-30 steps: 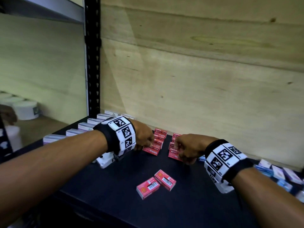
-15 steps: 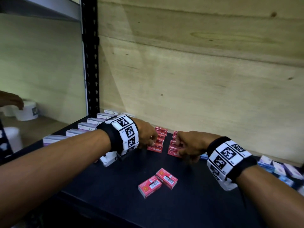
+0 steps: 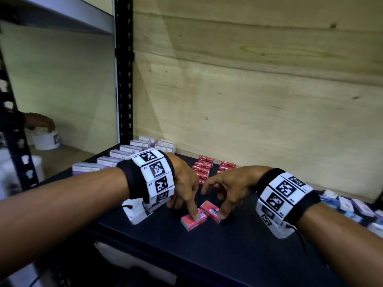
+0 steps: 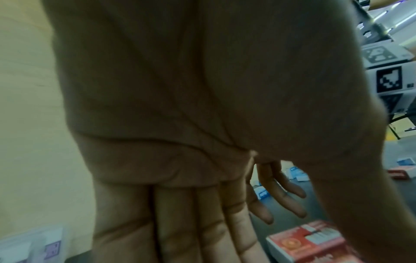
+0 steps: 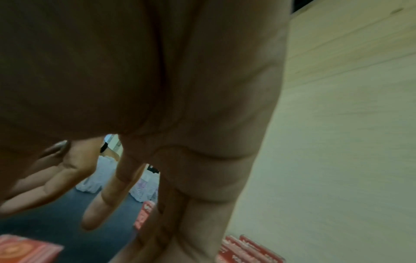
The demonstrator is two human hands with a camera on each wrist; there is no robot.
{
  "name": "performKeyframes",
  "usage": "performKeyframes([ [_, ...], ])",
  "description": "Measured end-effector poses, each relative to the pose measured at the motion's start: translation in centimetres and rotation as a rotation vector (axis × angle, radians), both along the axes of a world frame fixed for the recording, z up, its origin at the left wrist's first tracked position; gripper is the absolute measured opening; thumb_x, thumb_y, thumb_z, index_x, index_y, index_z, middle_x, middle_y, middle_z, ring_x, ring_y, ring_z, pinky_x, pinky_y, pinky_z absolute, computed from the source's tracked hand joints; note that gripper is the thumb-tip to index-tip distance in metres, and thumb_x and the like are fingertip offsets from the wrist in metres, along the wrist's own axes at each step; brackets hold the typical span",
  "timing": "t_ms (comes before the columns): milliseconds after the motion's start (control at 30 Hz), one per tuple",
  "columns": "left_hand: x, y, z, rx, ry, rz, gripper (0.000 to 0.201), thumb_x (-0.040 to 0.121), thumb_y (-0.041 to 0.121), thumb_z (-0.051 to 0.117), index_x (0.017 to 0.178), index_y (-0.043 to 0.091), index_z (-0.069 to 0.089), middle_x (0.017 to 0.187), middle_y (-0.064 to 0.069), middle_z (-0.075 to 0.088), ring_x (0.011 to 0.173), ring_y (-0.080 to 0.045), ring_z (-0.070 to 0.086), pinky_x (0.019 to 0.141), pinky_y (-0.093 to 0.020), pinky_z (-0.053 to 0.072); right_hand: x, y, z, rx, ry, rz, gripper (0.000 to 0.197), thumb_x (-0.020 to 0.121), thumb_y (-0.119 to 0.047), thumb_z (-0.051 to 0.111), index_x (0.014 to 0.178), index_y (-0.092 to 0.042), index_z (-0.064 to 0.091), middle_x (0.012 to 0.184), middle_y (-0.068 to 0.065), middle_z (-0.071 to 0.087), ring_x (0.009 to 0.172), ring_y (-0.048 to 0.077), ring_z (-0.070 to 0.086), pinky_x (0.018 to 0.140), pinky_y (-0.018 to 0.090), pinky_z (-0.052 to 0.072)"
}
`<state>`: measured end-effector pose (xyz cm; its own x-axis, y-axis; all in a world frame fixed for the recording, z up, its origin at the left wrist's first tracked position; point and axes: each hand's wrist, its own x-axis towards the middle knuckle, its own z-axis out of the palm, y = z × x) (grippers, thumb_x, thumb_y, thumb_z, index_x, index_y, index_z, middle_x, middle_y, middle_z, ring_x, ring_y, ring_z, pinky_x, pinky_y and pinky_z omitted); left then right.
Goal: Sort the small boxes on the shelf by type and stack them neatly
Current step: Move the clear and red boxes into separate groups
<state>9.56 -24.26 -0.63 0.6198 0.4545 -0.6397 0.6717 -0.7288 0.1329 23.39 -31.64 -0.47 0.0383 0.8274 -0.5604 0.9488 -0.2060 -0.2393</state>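
Two loose red staple boxes lie side by side on the black shelf (image 3: pixel 238 245), near its front. My left hand (image 3: pixel 186 195) reaches down and presses its forefinger on the left red box (image 3: pixel 192 220) (image 4: pixel 308 243). My right hand (image 3: pixel 223 195) hovers over the right red box (image 3: pixel 211 210), fingers spread, thumb tip touching the box's near end. Both wrist views show straight fingers (image 4: pixel 202 222) (image 5: pixel 103 201) with nothing held. Two rows of red boxes (image 3: pixel 204 168) (image 5: pixel 245 250) stand behind the hands by the wooden back wall.
A row of white and purple boxes (image 3: pixel 124 156) runs along the shelf's left edge beside the black upright post (image 3: pixel 124 79). Blue and white boxes (image 3: pixel 348 206) lie mixed at the right. Another person's hand (image 3: pixel 39 121) rests on a white tub on the neighbouring shelf.
Both hands have drawn back from the red rows at the wall toward the two loose red boxes in front. Their fingers have uncurled and now touch those boxes.
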Motion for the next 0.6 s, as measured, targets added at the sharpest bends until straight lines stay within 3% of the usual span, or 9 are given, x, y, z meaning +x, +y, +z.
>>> performKeyframes([
  [100, -0.2, -1.0, -0.6, 0.029, 0.016, -0.013, 0.062, 0.074, 0.056, 0.075, 0.110, 0.005, 0.067, 0.094, -0.005, 0.072, 0.085, -0.023, 0.071, 0.087, -0.038, 0.057, -1.1, -0.2, -0.3, -0.020, -0.037, 0.061, 0.068, 0.078, -0.017, 0.082, 0.135, -0.036, 0.050, 0.119, 0.007, 0.060, 0.082, 0.017, 0.065, 0.070, 0.027, 0.057],
  [267, -0.5, -1.8, -1.3, 0.092, -0.047, -0.062, 0.058, 0.077, 0.049, 0.076, 0.110, 0.003, 0.067, 0.082, -0.001, 0.066, 0.069, -0.014, 0.062, 0.067, -0.026, 0.052, -1.5, -0.6, -0.7, -0.029, -0.078, 0.063, 0.061, 0.077, -0.022, 0.084, 0.129, -0.034, 0.054, 0.113, 0.014, 0.069, 0.072, 0.014, 0.066, 0.067, 0.026, 0.057],
  [433, -0.9, -1.5, -1.0, 0.149, -0.064, -0.081, 0.046, 0.075, 0.046, 0.077, 0.106, 0.013, 0.069, 0.072, 0.003, 0.069, 0.070, -0.013, 0.064, 0.075, -0.031, 0.054, -1.6, -0.5, -1.1, 0.012, -0.155, 0.084, 0.056, 0.074, -0.024, 0.084, 0.122, -0.031, 0.056, 0.089, -0.001, 0.068, 0.067, 0.013, 0.063, 0.064, 0.027, 0.053],
  [533, -1.1, -1.1, -0.7, 0.172, -0.111, -0.086, 0.034, 0.080, 0.041, 0.074, 0.104, 0.017, 0.070, 0.060, 0.010, 0.067, 0.070, -0.012, 0.065, 0.080, -0.033, 0.056, -1.2, -0.4, -1.0, 0.033, -0.124, 0.059, 0.052, 0.078, -0.009, 0.077, 0.123, -0.027, 0.057, 0.093, 0.001, 0.067, 0.072, 0.015, 0.062, 0.063, 0.025, 0.052],
  [600, -1.2, -0.6, -0.3, 0.162, -0.135, -0.087, 0.026, 0.087, 0.034, 0.069, 0.106, 0.015, 0.072, 0.053, 0.014, 0.065, 0.065, -0.009, 0.064, 0.077, -0.030, 0.056, -0.7, -0.5, -0.8, 0.048, -0.086, 0.016, 0.051, 0.081, 0.000, 0.070, 0.124, -0.024, 0.057, 0.095, 0.002, 0.066, 0.075, 0.017, 0.062, 0.062, 0.023, 0.052],
])
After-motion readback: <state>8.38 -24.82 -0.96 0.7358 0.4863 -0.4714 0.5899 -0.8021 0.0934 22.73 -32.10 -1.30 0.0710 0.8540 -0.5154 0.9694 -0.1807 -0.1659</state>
